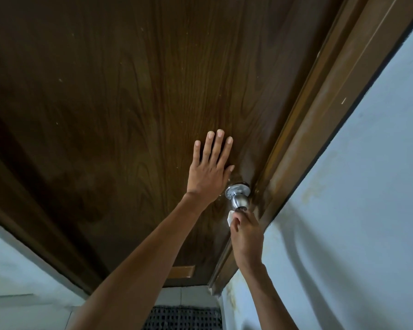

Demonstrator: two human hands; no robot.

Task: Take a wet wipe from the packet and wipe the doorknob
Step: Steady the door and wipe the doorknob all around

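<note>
Dark wood-grain door fills most of what I see, with pale blue wall to its right past the brown frame. On the door's right edge sits the knob — shiny metal, round, on a round plate. My right hand is just below it, fingers curled around a white wipe pressed against the knob's near end. My left hand lies flat on the door just left of the knob, fingers straight and slightly spread — holding nothing. Below, a dark mat lies at the door's foot.
</note>
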